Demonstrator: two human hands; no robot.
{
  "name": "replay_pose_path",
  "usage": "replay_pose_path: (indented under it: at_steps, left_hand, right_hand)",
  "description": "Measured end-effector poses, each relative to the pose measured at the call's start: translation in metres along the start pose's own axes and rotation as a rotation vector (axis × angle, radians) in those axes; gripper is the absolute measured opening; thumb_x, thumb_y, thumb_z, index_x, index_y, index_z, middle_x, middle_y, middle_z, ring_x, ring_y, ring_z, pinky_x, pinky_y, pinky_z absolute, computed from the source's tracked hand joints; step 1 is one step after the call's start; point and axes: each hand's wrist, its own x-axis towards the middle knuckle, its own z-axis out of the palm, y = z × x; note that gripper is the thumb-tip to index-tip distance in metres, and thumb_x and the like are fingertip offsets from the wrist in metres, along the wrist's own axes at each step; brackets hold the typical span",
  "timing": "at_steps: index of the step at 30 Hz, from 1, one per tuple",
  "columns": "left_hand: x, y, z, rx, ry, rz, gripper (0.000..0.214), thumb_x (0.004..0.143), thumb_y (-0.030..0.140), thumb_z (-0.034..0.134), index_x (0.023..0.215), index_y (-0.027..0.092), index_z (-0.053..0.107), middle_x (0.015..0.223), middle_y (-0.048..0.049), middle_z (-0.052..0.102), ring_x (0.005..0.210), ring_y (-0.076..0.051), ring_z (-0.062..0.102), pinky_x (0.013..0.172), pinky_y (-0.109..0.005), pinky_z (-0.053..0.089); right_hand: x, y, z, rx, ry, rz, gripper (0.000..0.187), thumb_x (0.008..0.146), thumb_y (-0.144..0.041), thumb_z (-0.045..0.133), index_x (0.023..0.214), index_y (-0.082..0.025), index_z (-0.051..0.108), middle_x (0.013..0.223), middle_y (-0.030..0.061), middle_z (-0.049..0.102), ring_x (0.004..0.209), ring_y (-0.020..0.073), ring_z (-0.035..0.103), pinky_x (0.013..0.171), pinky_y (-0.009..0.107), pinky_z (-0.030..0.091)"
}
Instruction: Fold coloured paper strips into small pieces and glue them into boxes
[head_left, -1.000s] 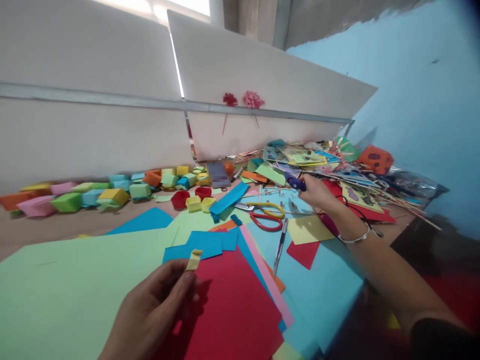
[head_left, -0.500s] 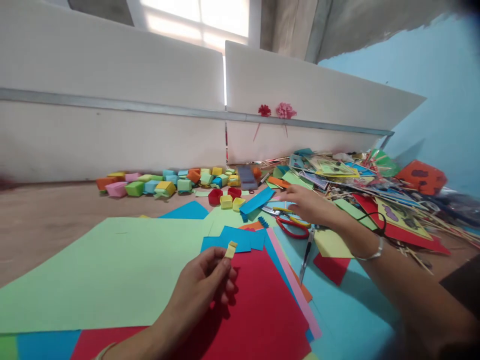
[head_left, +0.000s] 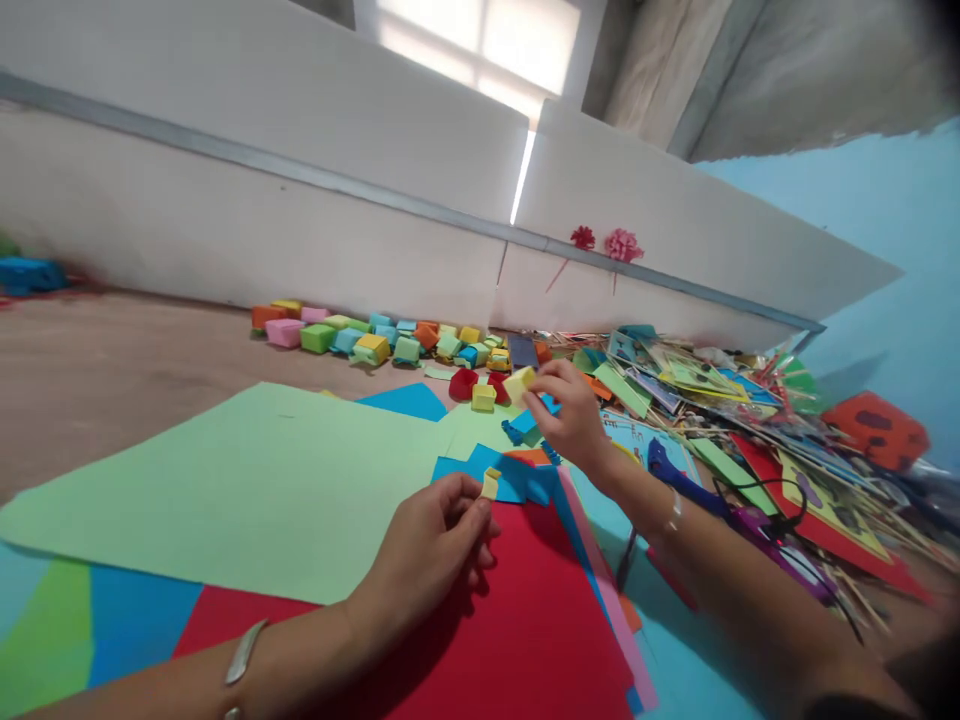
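My left hand (head_left: 439, 535) is closed over the red paper sheet (head_left: 540, 600), pinching a small folded yellow paper strip (head_left: 490, 484) between thumb and fingers. Farther forward, my right hand (head_left: 570, 410) grips a small yellow paper box (head_left: 519, 385) by its right side. Just left of that box stands another yellow paper box (head_left: 484, 397), with a dark red paper piece (head_left: 463, 385) behind it. Blue paper pieces (head_left: 495, 470) lie between my hands, near the folded strip. The scissors are mostly hidden behind my right arm.
A large light green sheet (head_left: 247, 490) spreads to the left. Several coloured paper boxes (head_left: 317, 338) stand along the white panel (head_left: 360, 250). To the right lie a blue and purple corded tool (head_left: 690, 480) and a heap of sticks and paper crafts (head_left: 697, 375).
My right hand has moved left from above the scissors and now holds a yellow paper box. My left hand keeps the folded strip. The view has tilted and shifted left.
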Motion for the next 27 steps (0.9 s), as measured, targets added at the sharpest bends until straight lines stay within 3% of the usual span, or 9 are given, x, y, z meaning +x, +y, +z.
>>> replay_pose_path:
  at_steps: [3, 5, 8, 15, 27]
  left_hand:
    - [0.0, 0.0, 0.0, 0.011, 0.017, 0.056, 0.024, 0.085, 0.043, 0.048, 0.076, 0.021, 0.049, 0.053, 0.0028, 0.062, 0.04, -0.015, 0.062, 0.035, -0.02, 0.041]
    - [0.0, 0.0, 0.001, 0.019, 0.025, 0.099, 0.023, 0.086, 0.042, 0.047, 0.074, 0.022, 0.048, 0.053, 0.0031, 0.062, 0.04, -0.015, 0.061, 0.036, -0.021, 0.042]
    - [-0.002, -0.001, 0.001, 0.075, 0.026, 0.167, 0.02, 0.085, 0.037, 0.046, 0.072, 0.022, 0.048, 0.051, 0.004, 0.06, 0.04, -0.014, 0.059, 0.039, -0.021, 0.04]
    - [-0.002, -0.003, -0.002, 0.362, 0.128, 0.354, 0.016, 0.084, 0.027, 0.045, 0.07, 0.021, 0.051, 0.054, 0.0044, 0.055, 0.049, -0.013, 0.048, 0.051, -0.024, 0.035]
    - [0.003, -0.014, -0.003, 0.495, 0.133, 0.396, 0.016, 0.087, 0.021, 0.043, 0.076, 0.021, 0.055, 0.065, -0.0001, 0.061, 0.057, -0.016, 0.051, 0.057, -0.026, 0.034]
  right_hand:
    - [-0.051, -0.015, -0.021, 0.298, 0.329, -0.145, 0.013, 0.09, -0.017, 0.051, 0.08, -0.017, 0.061, 0.089, 0.0083, 0.057, 0.087, 0.0196, 0.057, 0.079, 0.034, 0.049]
    - [-0.078, -0.024, -0.023, 0.397, 0.386, -0.227, 0.01, 0.085, -0.011, 0.055, 0.081, -0.019, 0.059, 0.085, 0.0061, 0.057, 0.081, 0.0182, 0.057, 0.071, 0.033, 0.049]
    - [-0.096, -0.033, -0.014, 0.42, 0.401, -0.273, 0.015, 0.082, -0.006, 0.055, 0.084, -0.021, 0.059, 0.083, 0.0056, 0.062, 0.076, 0.0181, 0.059, 0.066, 0.032, 0.05]
    - [-0.092, -0.037, -0.003, 0.373, 0.353, -0.366, 0.022, 0.079, -0.001, 0.056, 0.086, -0.021, 0.059, 0.079, 0.0019, 0.072, 0.066, 0.0163, 0.057, 0.063, 0.033, 0.046]
    - [-0.1, -0.039, -0.001, 0.313, 0.313, -0.398, 0.022, 0.078, -0.001, 0.059, 0.087, -0.021, 0.057, 0.081, 0.0042, 0.072, 0.066, 0.0188, 0.055, 0.061, 0.034, 0.042]
